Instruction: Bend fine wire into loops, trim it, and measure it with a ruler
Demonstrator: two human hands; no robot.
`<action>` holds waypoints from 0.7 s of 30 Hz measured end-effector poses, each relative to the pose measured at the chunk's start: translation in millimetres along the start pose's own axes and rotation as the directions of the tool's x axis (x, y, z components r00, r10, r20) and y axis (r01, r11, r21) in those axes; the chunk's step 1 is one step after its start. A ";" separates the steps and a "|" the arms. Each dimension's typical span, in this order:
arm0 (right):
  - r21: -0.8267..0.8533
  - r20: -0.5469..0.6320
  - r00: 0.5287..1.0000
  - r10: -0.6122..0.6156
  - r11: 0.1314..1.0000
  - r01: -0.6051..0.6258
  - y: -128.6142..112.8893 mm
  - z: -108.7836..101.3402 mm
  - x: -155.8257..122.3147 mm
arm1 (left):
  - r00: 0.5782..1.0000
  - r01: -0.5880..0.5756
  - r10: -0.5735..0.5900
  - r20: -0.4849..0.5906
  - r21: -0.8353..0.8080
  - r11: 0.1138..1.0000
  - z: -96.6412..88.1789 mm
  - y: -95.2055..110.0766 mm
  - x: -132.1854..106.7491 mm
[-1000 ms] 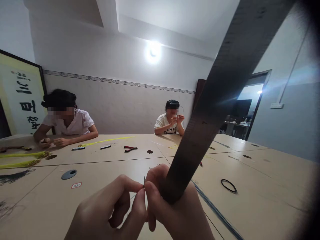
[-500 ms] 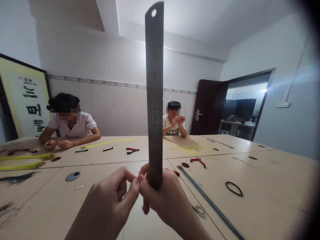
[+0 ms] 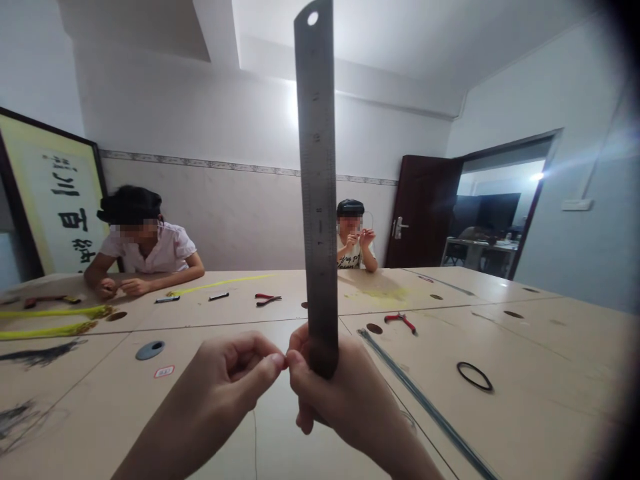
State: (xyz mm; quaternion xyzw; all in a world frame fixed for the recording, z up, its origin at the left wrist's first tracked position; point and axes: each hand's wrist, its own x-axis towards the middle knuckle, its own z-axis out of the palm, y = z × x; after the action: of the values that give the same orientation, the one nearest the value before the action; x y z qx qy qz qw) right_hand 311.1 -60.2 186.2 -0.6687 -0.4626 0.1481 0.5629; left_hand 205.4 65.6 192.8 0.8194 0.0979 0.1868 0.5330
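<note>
A steel ruler (image 3: 320, 200) stands nearly upright in my right hand (image 3: 345, 393), its lower end against the curled fingers and its holed end at the top of the view. My right thumb and forefinger are pinched together beside it. My left hand (image 3: 230, 387) is closed in a pinch too, and its fingertips meet those of the right. Whatever lies between the left fingertips is too small or hidden to make out. Below the left hand runs a thin dark line (image 3: 255, 440); I cannot tell whether it is a wire or a seam.
Across the table (image 3: 210, 313) sit two people, one person (image 3: 145, 247) at left, another person (image 3: 357, 250) behind the ruler. Red-handled pliers (image 3: 401, 323), more pliers (image 3: 267, 299), a wire bundle (image 3: 425, 400), a black ring (image 3: 475, 377), yellow strands (image 3: 55, 313) and a grey disc (image 3: 150, 351) lie about.
The view has shifted slightly, and the ruler and both hands sit a little further right in it. The ruler's face now shows its markings more clearly. Both hands keep their pinch.
</note>
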 end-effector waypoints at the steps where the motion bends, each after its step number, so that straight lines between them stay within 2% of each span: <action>1: 0.005 0.011 1.000 0.002 1.000 -0.002 -1.0 -1.7 0.4 | 1.000 -0.001 0.001 -0.001 -0.035 0.999 1.1 2.2 0.5; 8: 0.032 0.057 0.998 -0.020 0.999 0.019 -2.7 -8.2 3.9 | 0.995 -0.011 -0.002 -0.100 -0.135 0.991 5.3 9.4 1.2; 12: 0.067 0.048 0.999 -0.018 0.998 0.015 0.2 -4.3 3.7 | 0.967 -0.069 0.064 -0.247 -0.011 0.998 -1.8 1.6 5.8; 14: 0.102 0.062 0.998 -0.018 0.995 0.012 0.6 -1.0 2.2 | 0.919 -0.120 0.142 -0.368 0.082 0.989 -4.3 -2.1 7.5; 15: 0.121 0.082 0.996 -0.019 0.993 0.009 0.3 0.9 0.8 | 0.882 -0.144 0.184 -0.435 0.124 0.982 -5.0 -3.6 7.5; 19: 0.312 0.294 0.955 -0.026 0.947 -0.071 -3.0 7.5 -10.2 | 0.674 -0.171 0.277 -0.685 0.219 0.961 -4.3 -7.0 2.1; 21: 0.427 0.384 0.923 -0.024 0.891 -0.155 -2.8 10.0 -17.0 | 0.621 -0.177 0.266 -0.738 0.199 0.964 -3.4 -7.8 -1.0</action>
State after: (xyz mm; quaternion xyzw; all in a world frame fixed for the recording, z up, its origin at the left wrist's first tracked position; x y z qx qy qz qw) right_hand 293.6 -67.6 180.0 -0.4943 -0.4925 0.3965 0.5965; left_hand 203.4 71.3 186.7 0.6987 0.2196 0.5706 0.3714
